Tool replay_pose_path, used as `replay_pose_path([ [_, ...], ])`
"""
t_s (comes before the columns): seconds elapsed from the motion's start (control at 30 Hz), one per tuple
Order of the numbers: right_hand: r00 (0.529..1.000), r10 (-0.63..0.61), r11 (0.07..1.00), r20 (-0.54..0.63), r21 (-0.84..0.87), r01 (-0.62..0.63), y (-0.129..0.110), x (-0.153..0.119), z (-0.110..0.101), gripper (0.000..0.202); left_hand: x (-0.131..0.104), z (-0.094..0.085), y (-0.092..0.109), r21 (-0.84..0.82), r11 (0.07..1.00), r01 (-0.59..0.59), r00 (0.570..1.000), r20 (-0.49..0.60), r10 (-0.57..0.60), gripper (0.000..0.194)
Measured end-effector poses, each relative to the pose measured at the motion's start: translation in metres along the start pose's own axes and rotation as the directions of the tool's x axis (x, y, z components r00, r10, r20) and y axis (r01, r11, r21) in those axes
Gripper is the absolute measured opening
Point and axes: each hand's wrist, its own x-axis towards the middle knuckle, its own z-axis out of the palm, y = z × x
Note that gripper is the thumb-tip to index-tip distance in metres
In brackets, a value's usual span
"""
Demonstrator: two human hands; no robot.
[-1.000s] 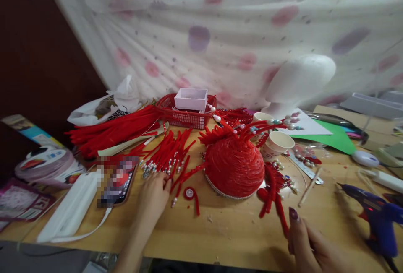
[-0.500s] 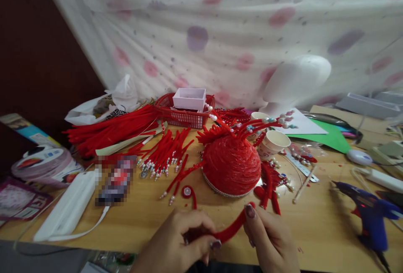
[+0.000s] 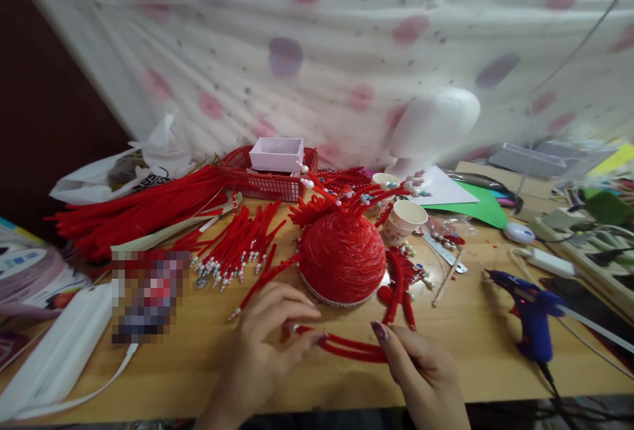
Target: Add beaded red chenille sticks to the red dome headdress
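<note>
Two red fuzzy chenille stems (image 3: 354, 349) stretch side by side between my hands, in front of the red dome. My right hand (image 3: 426, 367) pinches them at their right end, thumb on top. My left hand (image 3: 267, 344) has thumb and fingers around their left end, where a shiny bit partly shows; the rest of that end is hidden by the fingers. Just beyond stands a red-wrapped dome (image 3: 341, 261) with a pearl trim round its base and beaded red stems rising from its top. More red stems (image 3: 396, 291) lie right of the dome.
Bead-tipped red stems (image 3: 242, 245) and a long red bundle (image 3: 143, 209) lie left. A red basket (image 3: 277, 185) holds a white box. Paper cups (image 3: 403, 222) stand behind right. A blue glue gun (image 3: 529, 314) with its cord is at right; a white power strip (image 3: 59, 351) is at left.
The curled stem with the round ornament has left its spot on the table. Two stems now run between my hands instead of one. The view has turned to the right.
</note>
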Motion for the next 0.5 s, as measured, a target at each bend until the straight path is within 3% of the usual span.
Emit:
replay_pose_path([
  [0.03, 0.999, 0.027, 1.0, -0.032, 0.004, -0.027, 0.001, 0.0, 0.001, 0.052, -0.004, 0.005, -0.001, 0.028, 0.997, -0.078, 0.992, -0.102, 0.08, 0.016],
  [0.07, 0.998, 0.044, 0.999, -0.055, 0.01, -0.044, 0.001, -0.001, 0.002, 0.052, -0.009, 0.012, -0.002, 0.027, 0.993, -0.115, 0.984, -0.137, 0.117, 0.033],
  [0.1, 0.996, 0.056, 0.998, -0.071, 0.014, -0.055, 0.001, -0.003, 0.003, 0.051, -0.014, 0.021, -0.002, -0.047, 0.992, -0.114, 0.99, -0.09, 0.11, 0.049],
  [0.13, 0.995, 0.059, 0.998, -0.078, 0.016, -0.058, 0.0, -0.005, 0.005, 0.051, -0.02, 0.032, -0.001, -0.175, 0.984, -0.039, 0.999, 0.006, 0.041, 0.06],
  [0.17, 0.995, 0.059, 0.998, -0.078, 0.018, -0.058, -0.001, -0.007, 0.007, 0.05, -0.025, 0.044, 0.0, -0.283, 0.953, 0.111, 0.99, 0.116, -0.081, 0.064],
  [0.2, 0.996, 0.054, 0.998, -0.068, 0.02, -0.053, -0.003, -0.009, 0.009, 0.049, -0.029, 0.056, 0.002, -0.36, 0.882, 0.302, 0.947, 0.218, -0.236, 0.065],
  [0.23, 0.997, 0.047, 0.999, -0.054, 0.015, -0.046, -0.004, -0.011, 0.01, 0.047, -0.031, 0.068, 0.004, -0.417, 0.771, 0.481, 0.875, 0.277, -0.396, 0.063],
  [0.3, 1.0, 0.017, 1.0, -0.001, -0.012, -0.017, -0.007, -0.015, 0.01, 0.043, -0.031, 0.086, 0.008, -0.502, 0.576, 0.645, 0.76, 0.339, -0.555, 0.066],
  [0.33, 1.0, -0.006, 0.999, 0.03, -0.034, 0.007, -0.009, -0.017, 0.01, 0.04, -0.029, 0.093, 0.01, -0.556, 0.495, 0.668, 0.733, 0.373, -0.57, 0.067],
  [0.4, 0.996, -0.061, 0.995, 0.066, -0.075, 0.066, -0.01, -0.019, 0.008, 0.033, -0.024, 0.1, 0.012, -0.65, 0.384, 0.656, 0.732, 0.422, -0.535, 0.067],
  [0.5, 0.991, -0.11, 0.991, 0.081, -0.066, 0.115, -0.012, -0.019, 0.005, 0.024, -0.018, 0.1, 0.011, -0.71, 0.334, 0.62, 0.746, 0.401, -0.532, 0.065],
])
